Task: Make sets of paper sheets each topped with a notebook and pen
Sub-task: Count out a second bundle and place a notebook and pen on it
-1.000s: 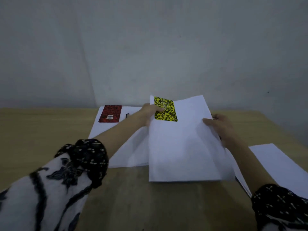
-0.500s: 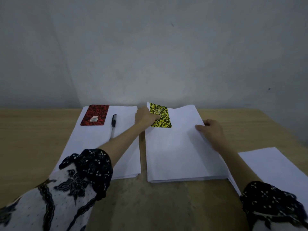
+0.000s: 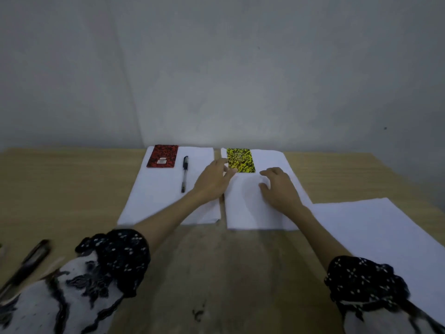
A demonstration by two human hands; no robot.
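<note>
settling flat since a second ago, the middle paper stack [image 3: 243, 208] i lowered beside the finished left set [image 3: 156, 201]; right hand [image 3: 279, 186] rests relaxed on it, left hand [image 3: 213, 179] touches the yellow notebook [image 3: 240, 160], so i judge a pen comes next.

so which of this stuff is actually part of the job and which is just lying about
In the job:
- red notebook and pen on the left paper stack
- yellow notebook on the middle paper stack
- loose sheets at right
- spare pens at lower left, likely

Lying about:
- nothing clearly visible
</note>
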